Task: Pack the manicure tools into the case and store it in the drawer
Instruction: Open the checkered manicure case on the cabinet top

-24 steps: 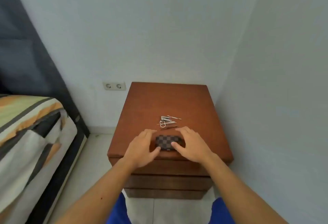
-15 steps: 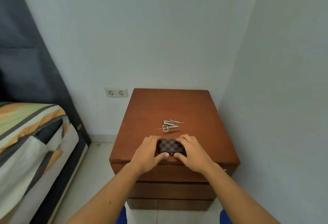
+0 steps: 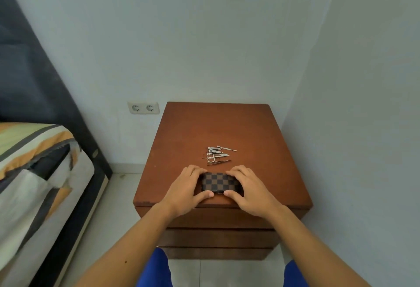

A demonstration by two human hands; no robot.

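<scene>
A small brown checkered case (image 3: 218,182) lies shut near the front edge of a wooden nightstand (image 3: 250,132). My left hand (image 3: 185,190) grips its left end, thumb on the front edge and fingers over the back. My right hand (image 3: 251,190) holds the right end the same way. Both thumbs meet at the clasp in front. Just behind the case lies a cluster of metal manicure tools (image 3: 217,155): nail clippers, small scissors, tweezers and a thin pick. The nightstand's drawers (image 3: 218,237) below are closed.
A bed (image 3: 34,173) with a striped cover and dark frame stands to the left, with a strip of tiled floor between. A double wall socket (image 3: 143,107) sits on the back wall. A wall runs close along the nightstand's right side.
Both hands have closed in around the ends of the case, thumbs now pressed at its front edge. The view has shifted slightly; the tools have not moved.
</scene>
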